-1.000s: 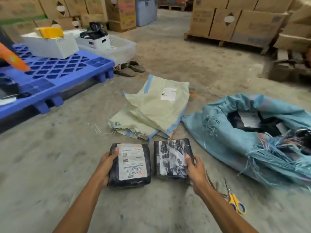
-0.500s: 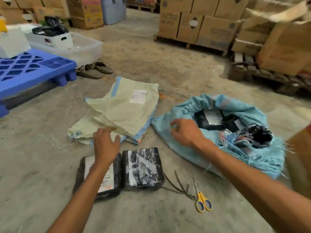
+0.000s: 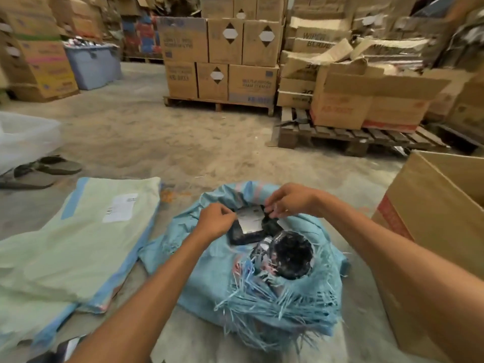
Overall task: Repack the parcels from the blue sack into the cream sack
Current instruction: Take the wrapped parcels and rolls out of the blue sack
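The blue sack (image 3: 209, 279) lies open on the floor in front of me, its cut edge frayed. Inside it a flat black parcel with a white label (image 3: 248, 226) sits at the top. My left hand (image 3: 216, 222) grips that parcel's left edge and my right hand (image 3: 286, 199) pinches its far right corner. A round black-wrapped parcel (image 3: 293, 254) lies just below it in the sack's mouth. The cream sack (image 3: 78, 244) lies flat and folded to the left. A corner of a black parcel (image 3: 61, 351) shows at the bottom left edge.
An open cardboard box (image 3: 432, 231) stands close on the right. Sandals (image 3: 47, 169) lie at the far left. Wooden pallets (image 3: 353, 137) stacked with cartons (image 3: 225, 56) fill the back, with a grey bin (image 3: 91, 65) at back left. Bare concrete floor lies between.
Both hands have left the two black parcels on the floor and reached into the blue sack, taking hold of the labelled parcel. My view has swung right; the scissors are out of sight.
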`<state>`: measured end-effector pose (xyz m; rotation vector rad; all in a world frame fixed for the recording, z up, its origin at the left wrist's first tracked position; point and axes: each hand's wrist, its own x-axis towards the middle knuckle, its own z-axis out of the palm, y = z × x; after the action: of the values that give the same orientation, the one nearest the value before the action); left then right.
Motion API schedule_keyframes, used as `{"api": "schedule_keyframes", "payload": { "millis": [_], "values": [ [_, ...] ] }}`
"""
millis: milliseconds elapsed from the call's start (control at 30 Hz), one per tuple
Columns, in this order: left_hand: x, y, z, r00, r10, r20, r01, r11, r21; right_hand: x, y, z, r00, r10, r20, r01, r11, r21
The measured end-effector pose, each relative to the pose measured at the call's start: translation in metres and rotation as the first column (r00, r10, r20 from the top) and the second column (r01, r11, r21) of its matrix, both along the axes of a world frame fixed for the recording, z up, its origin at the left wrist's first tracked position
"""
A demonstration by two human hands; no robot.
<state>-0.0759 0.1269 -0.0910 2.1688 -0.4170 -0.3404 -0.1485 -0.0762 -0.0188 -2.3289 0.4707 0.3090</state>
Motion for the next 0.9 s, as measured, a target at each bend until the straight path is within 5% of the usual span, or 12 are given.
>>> {"api": "schedule_keyframes", "payload": {
  "millis": [100,167,233,433,767,900],
  "values": [
    [0.026,-0.033,-0.035,0.995,0.051,-0.081,-0.043,0.994,0.098,0.020,-0.015,-0.044,0.994,0.075,-0.079,-0.069,0.995,0.078],
    [0.042,-0.051,-0.060,0.984,0.112,-0.138,-0.096,0.989,0.112,0.035,-0.022,-0.072,0.974,0.183,-0.133,-0.186,0.983,-0.004],
    [0.054,-0.062,-0.082,0.968,0.148,-0.203,-0.115,0.979,0.169,0.045,-0.025,-0.093,0.929,0.304,-0.211,-0.330,0.939,-0.100],
    [0.085,-0.085,-0.134,0.910,0.255,-0.327,-0.185,0.955,0.232,0.067,-0.031,-0.121,0.797,0.445,-0.409,-0.496,0.868,-0.023],
    [0.104,-0.113,-0.151,0.813,0.327,-0.482,-0.342,0.938,0.059,0.086,-0.019,-0.128,0.552,0.508,-0.661,-0.641,0.765,0.053],
    [0.106,-0.117,-0.140,0.778,0.291,-0.557,-0.391,0.918,-0.067,0.089,-0.012,-0.133,0.559,0.484,-0.673,-0.702,0.708,-0.074]
  ]
}}
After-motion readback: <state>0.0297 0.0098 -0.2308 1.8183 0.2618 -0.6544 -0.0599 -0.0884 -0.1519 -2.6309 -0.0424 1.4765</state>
